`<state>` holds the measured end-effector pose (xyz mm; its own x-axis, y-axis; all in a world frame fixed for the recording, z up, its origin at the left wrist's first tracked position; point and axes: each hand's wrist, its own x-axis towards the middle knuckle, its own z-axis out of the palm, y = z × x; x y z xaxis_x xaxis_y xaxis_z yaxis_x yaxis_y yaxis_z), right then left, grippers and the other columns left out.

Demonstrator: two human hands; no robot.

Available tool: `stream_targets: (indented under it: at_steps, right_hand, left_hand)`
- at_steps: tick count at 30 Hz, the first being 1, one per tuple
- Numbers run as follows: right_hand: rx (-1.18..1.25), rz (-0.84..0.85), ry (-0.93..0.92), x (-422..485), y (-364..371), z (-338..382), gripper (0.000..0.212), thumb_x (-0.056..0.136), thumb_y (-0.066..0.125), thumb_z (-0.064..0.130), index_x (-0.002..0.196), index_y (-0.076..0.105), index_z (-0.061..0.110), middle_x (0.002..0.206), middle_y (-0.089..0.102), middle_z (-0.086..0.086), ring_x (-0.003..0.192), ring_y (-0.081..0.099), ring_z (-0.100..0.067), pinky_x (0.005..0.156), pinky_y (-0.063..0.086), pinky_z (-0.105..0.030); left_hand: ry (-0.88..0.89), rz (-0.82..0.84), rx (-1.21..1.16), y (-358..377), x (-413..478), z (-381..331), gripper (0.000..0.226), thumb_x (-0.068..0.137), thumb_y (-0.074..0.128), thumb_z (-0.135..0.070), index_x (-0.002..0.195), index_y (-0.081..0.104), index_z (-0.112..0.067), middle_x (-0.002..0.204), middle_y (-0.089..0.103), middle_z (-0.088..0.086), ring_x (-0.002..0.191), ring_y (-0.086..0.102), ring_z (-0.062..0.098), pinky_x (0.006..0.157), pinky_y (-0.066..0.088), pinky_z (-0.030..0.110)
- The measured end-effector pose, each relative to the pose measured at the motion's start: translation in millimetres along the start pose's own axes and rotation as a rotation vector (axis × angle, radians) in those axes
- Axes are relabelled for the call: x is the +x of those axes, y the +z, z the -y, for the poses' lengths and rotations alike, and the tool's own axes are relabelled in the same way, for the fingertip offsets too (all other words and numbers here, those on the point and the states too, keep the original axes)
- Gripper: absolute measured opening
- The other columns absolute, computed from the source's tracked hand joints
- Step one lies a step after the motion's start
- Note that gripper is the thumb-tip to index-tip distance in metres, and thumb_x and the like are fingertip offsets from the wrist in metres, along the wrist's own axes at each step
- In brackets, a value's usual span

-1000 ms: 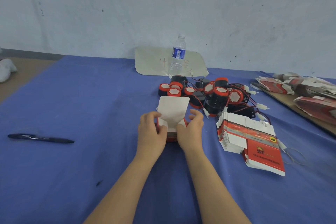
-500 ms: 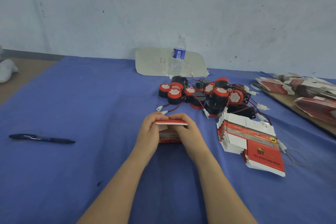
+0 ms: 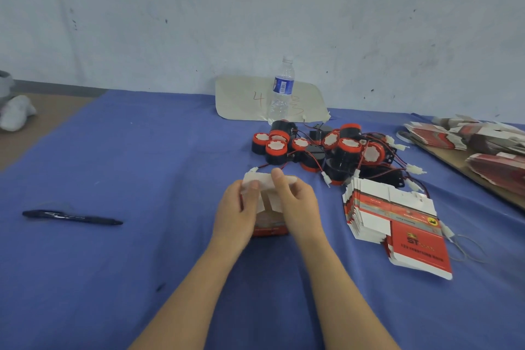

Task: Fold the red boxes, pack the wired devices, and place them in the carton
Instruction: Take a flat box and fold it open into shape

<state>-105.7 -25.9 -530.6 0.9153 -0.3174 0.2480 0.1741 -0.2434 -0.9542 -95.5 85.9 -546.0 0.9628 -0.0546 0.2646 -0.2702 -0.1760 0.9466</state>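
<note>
Centre of frame: one red box (image 3: pixel 270 229) stands on the blue cloth (image 3: pixel 142 165), half formed, its white flap (image 3: pixel 264 179) up. The left hand (image 3: pixel 238 207) grips its left side, thumb on the flap. The right hand (image 3: pixel 298 204) curls round the right side, thumb pinching the flap's top edge.

Step, as I read it: folding. Next move calls for tucking the flap shut, then fetching a device.

Wired devices (image 3: pixel 326 148): one tangled heap just above, roughly ten, count unsure. Flat boxes: one fanned stack (image 3: pixel 397 221) centre right, another heap (image 3: pixel 483 145) at right edge. One water bottle (image 3: pixel 281 91), one pen (image 3: pixel 71 216). No carton identifiable.
</note>
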Motion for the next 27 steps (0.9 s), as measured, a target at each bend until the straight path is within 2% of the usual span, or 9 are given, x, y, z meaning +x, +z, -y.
stream_targets:
  at_steps: [6, 8, 10, 13, 15, 19, 22, 24, 27]
  right_hand:
    - [-0.076, -0.124, -0.011, 8, 0, -5, 0.025, 0.100, 0.043, 0.036, 0.084, 0.055, 0.021, 0.076, 0.059, 0.008, 0.064, 0.053, 0.005, 0.053, 0.037, -0.007]
    - [0.016, -0.101, 0.066, 11, -6, -5, 0.012, 0.100, 0.045, 0.026, 0.094, 0.055, 0.030, 0.085, 0.061, 0.001, 0.076, 0.057, -0.010, 0.064, 0.047, -0.019]
    - [0.080, -0.087, 0.109, 12, -10, -5, 0.032, 0.096, 0.047, 0.012, 0.102, 0.052, 0.043, 0.072, 0.056, -0.002, 0.064, 0.050, -0.017, 0.060, 0.045, -0.032]
    - [-0.111, -0.021, 0.151, 11, -14, -8, 0.037, 0.092, 0.043, 0.003, 0.110, 0.064, 0.026, 0.068, 0.056, -0.008, 0.057, 0.042, -0.016, 0.057, 0.040, -0.029]
    - [-0.277, 0.110, 0.190, 10, -14, -6, 0.024, 0.095, 0.049, 0.019, 0.099, 0.070, 0.008, 0.084, 0.065, -0.013, 0.062, 0.047, -0.012, 0.060, 0.041, -0.024]
    - [-0.380, 0.323, 0.292, 7, -12, 2, 0.065, 0.089, 0.045, 0.062, 0.080, 0.063, -0.001, 0.074, 0.060, -0.017, 0.066, 0.044, -0.013, 0.061, 0.034, -0.028]
    - [-0.347, 0.333, 0.280, 9, -14, 3, 0.047, 0.092, 0.047, 0.052, 0.110, 0.067, 0.013, 0.105, 0.070, -0.004, 0.091, 0.058, -0.011, 0.068, 0.041, -0.019]
    - [-0.231, 0.250, 0.257, 8, -15, 3, 0.050, 0.092, 0.055, 0.043, 0.137, 0.046, 0.021, 0.127, 0.059, 0.002, 0.106, 0.057, -0.013, 0.073, 0.044, -0.016]
    - [-0.131, 0.035, 0.087, 7, -15, 2, 0.050, 0.092, 0.060, 0.019, 0.139, 0.043, 0.024, 0.126, 0.055, 0.007, 0.106, 0.056, -0.011, 0.069, 0.044, -0.008]
  left_hand:
    - [0.101, -0.305, -0.105, 9, -5, -6, 0.032, 0.102, 0.031, -0.038, 0.080, 0.048, -0.022, 0.073, 0.053, -0.009, 0.067, 0.052, -0.008, 0.059, 0.039, 0.007]
    - [0.200, -0.314, -0.102, 3, -4, -9, 0.040, 0.095, 0.027, -0.048, 0.085, 0.051, -0.018, 0.077, 0.054, -0.010, 0.071, 0.051, -0.006, 0.061, 0.039, 0.006]
    - [0.274, -0.270, -0.065, -1, -5, -10, 0.042, 0.090, 0.022, -0.056, 0.091, 0.052, -0.026, 0.086, 0.056, -0.014, 0.077, 0.052, -0.003, 0.065, 0.038, 0.007]
    - [0.347, -0.197, -0.017, -4, -7, -10, 0.044, 0.089, 0.024, -0.056, 0.104, 0.053, -0.025, 0.104, 0.055, -0.016, 0.092, 0.053, 0.000, 0.075, 0.040, 0.009]
    - [0.424, -0.183, 0.003, -7, -7, -8, 0.048, 0.092, 0.027, -0.047, 0.111, 0.055, -0.012, 0.118, 0.052, -0.011, 0.109, 0.047, -0.007, 0.088, 0.036, 0.008]
    - [0.492, -0.190, 0.022, -12, -5, -7, 0.050, 0.095, 0.029, -0.040, 0.113, 0.056, -0.003, 0.120, 0.053, -0.005, 0.111, 0.045, -0.013, 0.091, 0.032, 0.004]
    - [0.504, -0.197, 0.018, -11, -5, -8, 0.046, 0.095, 0.030, -0.039, 0.114, 0.056, -0.005, 0.117, 0.054, -0.006, 0.108, 0.048, -0.010, 0.088, 0.035, 0.005]
    - [0.472, -0.190, 0.022, -11, -5, -8, 0.048, 0.094, 0.029, -0.044, 0.113, 0.056, -0.010, 0.114, 0.056, -0.009, 0.101, 0.052, -0.005, 0.082, 0.038, 0.006]
    - [0.336, -0.122, 0.042, -10, -4, -6, 0.047, 0.093, 0.028, -0.052, 0.114, 0.057, -0.021, 0.111, 0.056, -0.014, 0.100, 0.052, -0.005, 0.077, 0.038, 0.004]
